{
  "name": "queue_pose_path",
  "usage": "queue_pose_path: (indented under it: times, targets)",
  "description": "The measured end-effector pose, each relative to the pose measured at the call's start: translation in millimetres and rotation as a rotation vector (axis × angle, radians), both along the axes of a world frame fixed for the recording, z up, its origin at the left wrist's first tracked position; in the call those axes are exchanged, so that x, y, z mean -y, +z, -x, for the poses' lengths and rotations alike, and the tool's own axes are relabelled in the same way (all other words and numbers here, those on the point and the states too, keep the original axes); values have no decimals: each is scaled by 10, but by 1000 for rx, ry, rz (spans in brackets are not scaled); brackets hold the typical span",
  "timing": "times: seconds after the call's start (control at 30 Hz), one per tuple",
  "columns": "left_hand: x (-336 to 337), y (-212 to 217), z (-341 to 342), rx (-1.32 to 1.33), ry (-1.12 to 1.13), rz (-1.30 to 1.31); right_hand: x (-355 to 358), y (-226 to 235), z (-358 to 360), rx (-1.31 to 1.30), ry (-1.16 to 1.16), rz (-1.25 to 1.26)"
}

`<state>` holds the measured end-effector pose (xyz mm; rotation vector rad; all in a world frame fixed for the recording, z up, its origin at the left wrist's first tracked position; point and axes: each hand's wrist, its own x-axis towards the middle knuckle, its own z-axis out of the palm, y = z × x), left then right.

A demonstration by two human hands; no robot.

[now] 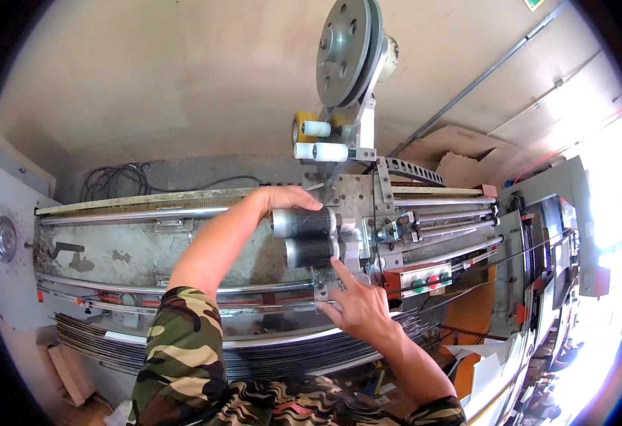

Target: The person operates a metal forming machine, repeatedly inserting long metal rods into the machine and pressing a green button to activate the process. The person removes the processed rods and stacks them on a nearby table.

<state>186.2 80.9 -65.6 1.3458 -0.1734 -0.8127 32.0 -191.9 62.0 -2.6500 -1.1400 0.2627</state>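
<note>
Two black rollers with silver ends, an upper one (pixel 304 223) and a lower one (pixel 311 253), lie side by side on the machine carriage. My left hand (pixel 289 198) reaches over the far edge of the upper roller. One digit stretches along its top, and the other fingers are partly hidden. A thin pale strip (pixel 315 187) shows just beyond that hand. My right hand (pixel 362 304) is below the rollers, its index finger stretched to the right end of the lower roller and its thumb spread left. Nothing shows in its grasp.
A large grey reel (pixel 343 53) stands above white guide rollers (pixel 331 152). Long rails (pixel 133 214) run along the machine. A red-and-white box with green and red buttons (pixel 419 282) sits to the right. Dark rods (pixel 268 362) lie along the near side; black cables (pixel 116 181) lie behind.
</note>
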Motion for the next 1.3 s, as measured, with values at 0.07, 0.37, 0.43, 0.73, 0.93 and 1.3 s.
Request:
queue_pose_path:
  times: [0.07,0.37,0.43,0.73,0.93,1.3]
  targets:
    - [40,-130,88,-170,83,109,4,29,-67,-11,-7,-9]
    - [-104,-161,183,26,290,-125,-295,8,-619,-43,30,83]
    - [-143,181,385,312,289,-221,-286,6,-739,-58,58,80]
    - [691,674,644,852,562,-968,121,152,-1185,-58,75,-2]
    - [858,907,1029,973,699,-972,596,173,-1376,-152,-49,-15]
    - [887,843,1296,793,585,-839,731,-258,-1663,-110,-149,-53]
